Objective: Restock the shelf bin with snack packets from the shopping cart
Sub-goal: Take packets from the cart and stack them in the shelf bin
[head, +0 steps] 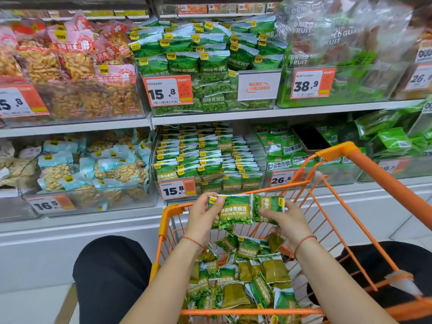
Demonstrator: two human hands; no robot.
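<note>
My left hand (203, 218) grips a small stack of green garlic-flavor pea packets (233, 211) above the orange shopping cart (336, 155). My right hand (286, 219) pinches another green pea packet (268, 205), turned sideways, just right of the stack. Several more pea packets (245, 277) lie loose in the cart's basket. The clear shelf bin (260, 157) of matching garlic pea packets stands on the lower shelf straight ahead, behind a 15.8 price tag (176, 189).
A bin of original-flavor pea packets (205, 66) sits on the shelf above. Peanut bags (93, 167) fill the bin to the left, green vegetable crisp bags (282, 146) the one to the right. A dark phone (311, 137) rests there. My knees flank the cart.
</note>
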